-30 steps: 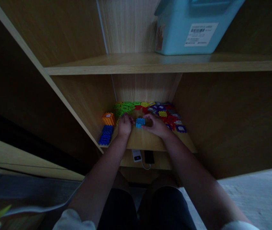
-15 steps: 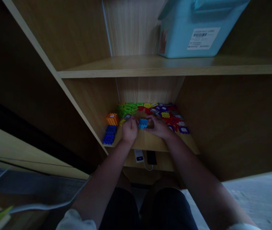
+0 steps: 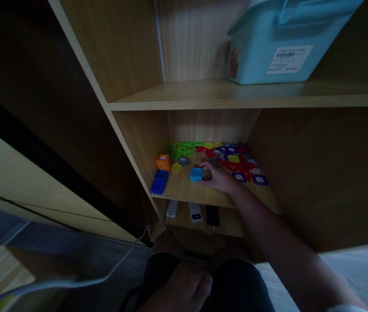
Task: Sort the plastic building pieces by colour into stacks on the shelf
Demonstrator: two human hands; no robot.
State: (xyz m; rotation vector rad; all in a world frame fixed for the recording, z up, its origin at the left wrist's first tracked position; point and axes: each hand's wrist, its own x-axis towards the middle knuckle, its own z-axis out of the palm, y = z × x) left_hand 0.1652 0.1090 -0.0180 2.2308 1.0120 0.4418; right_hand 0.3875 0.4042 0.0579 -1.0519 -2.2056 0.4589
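Thumb and fingers of my right hand [image 3: 216, 177] are closed on the right side of a light blue open-topped box of interlocking toy tiles [image 3: 196, 174], which sits on the lower shelf [image 3: 184, 190]. My left hand [image 3: 188, 284] is low over my lap, away from the shelf, and its fingers are dim and blurred. To the left stands an orange block of the same tiles [image 3: 163, 162], with dark blue tile blocks [image 3: 159, 182] in front of it. A grey tile piece [image 3: 183, 161] and a yellow tile [image 3: 176, 167] lie behind the light blue box.
Green tiles [image 3: 182, 149] and red tiles [image 3: 244, 166] spread along the back and right of the shelf. Below are a white power bank [image 3: 195, 212], a white device [image 3: 171, 208] and a dark phone-like slab [image 3: 212, 215] with cables. A light blue bin [image 3: 268, 56] stands on the shelf above.
My left hand has left the light blue tile box and dropped to my lap. My right hand stays at the box. The view has shifted, showing more at the left.
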